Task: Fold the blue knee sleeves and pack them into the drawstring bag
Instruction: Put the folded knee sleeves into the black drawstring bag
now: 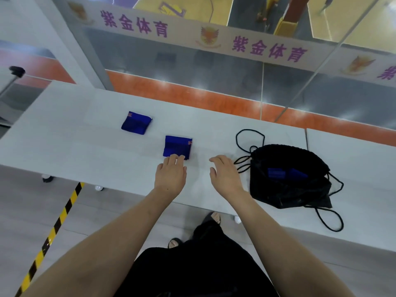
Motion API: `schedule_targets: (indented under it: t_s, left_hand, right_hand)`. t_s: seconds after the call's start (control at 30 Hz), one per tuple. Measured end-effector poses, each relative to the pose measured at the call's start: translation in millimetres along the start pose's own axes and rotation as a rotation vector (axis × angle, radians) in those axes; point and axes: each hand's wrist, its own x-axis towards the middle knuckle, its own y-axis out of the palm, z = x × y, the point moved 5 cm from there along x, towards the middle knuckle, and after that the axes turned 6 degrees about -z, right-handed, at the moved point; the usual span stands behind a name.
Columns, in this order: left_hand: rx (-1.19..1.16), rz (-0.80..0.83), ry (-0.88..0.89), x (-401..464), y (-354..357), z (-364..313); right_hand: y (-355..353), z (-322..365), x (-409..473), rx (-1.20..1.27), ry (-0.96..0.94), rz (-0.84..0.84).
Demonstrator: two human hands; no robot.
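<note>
From the head view, a long pale grey surface [85, 129] runs across the scene, with a glass wall bearing purple lettering on its far side.

Two folded blue knee sleeves lie on it. The far sleeve [136, 123] sits left of centre, alone and well apart from both hands. The near sleeve [177, 146] lies nearer the middle, a flat square with a small orange mark at its far right corner.

The left hand [170, 175] reaches forward with the palm down; its fingertips [174, 157] rest on the near edge of the near sleeve. Its grip is released, with the fingers spread flat and not closed around the cloth.

The right hand [225, 175] hovers just right of that sleeve, between it and the bag, touching neither. Its grip is also released, the fingers loosely curved, the thumb apart, and nothing in it.

To the right lies the black drawstring bag [287, 189], slumped on the surface with its mouth open toward the person. Blue cloth [276, 173] shows inside the opening. Its black cords [246, 138] loop out on the far left side and trail off the near right corner.

Below the surface, a yellow-and-black striped tape [55, 226] crosses the grey floor on the left, and the person's dark clothing and sandalled feet fill the near middle.
</note>
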Motion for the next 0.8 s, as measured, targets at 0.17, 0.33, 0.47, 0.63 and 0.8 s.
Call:
schedule_targets:
  t_s: [0.17, 0.33, 0.47, 0.63, 0.8]
  left_hand:
    - [-0.01, 0.009, -0.04, 15, 0, 30]
    - [0.0, 0.04, -0.081, 43, 4, 62]
    - [0.001, 0.069, -0.116, 65, 10, 88]
    - [0.009, 0.119, -0.118, 90, 19, 109]
    - [-0.005, 0.147, -0.109, 112, 25, 138]
  right_hand:
    - [23, 21, 26, 0.032, 0.002, 0.037]
    - [48, 42, 70, 0.033, -0.009, 0.094]
    - [69, 53, 106, 0.046, -0.005, 0.144]
    - [92, 64, 138, 0.022, -0.022, 0.212]
    - [108, 64, 158, -0.015, 0.02, 0.28]
